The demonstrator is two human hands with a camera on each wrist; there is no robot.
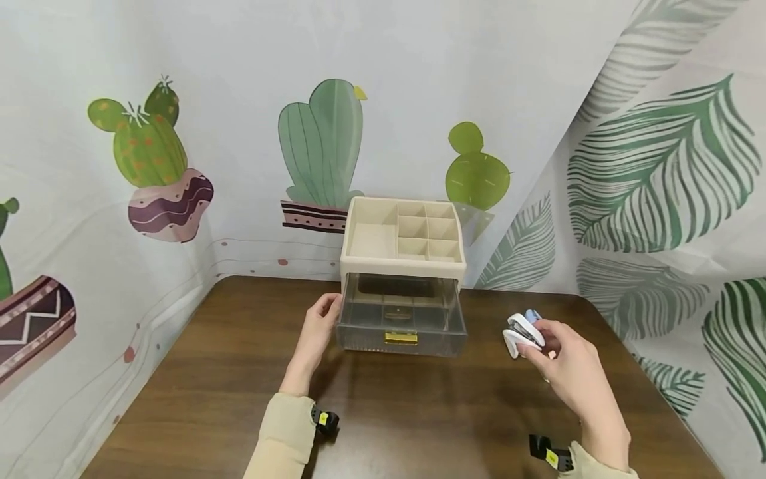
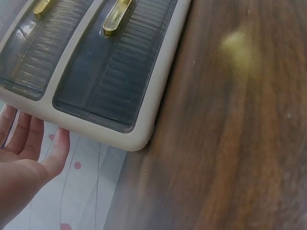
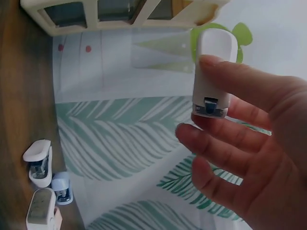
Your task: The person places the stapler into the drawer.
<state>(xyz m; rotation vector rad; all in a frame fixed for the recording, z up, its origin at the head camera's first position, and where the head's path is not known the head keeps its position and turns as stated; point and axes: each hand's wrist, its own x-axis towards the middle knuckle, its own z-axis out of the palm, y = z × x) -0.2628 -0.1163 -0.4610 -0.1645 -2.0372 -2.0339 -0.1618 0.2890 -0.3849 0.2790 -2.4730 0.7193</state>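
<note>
Wood table (image 1: 419, 412) | right hand (image 1: 568, 366) half hides white stapler (image 1: 519, 332) | drawer (image 1: 401, 322) contents unclear

Beige sleeves (image 1: 281, 436) — black wrist mounts (image 1: 325, 420) with yellow tags.

free: bare table (image 1: 419, 412) before drawer (image 1: 401, 332); blocked: organizer (image 1: 402, 239) behind, staplers (image 3: 43, 191) right

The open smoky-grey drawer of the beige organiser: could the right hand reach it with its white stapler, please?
Probably yes: the right hand holds the white stapler beside the drawer, with only bare table between.
</note>
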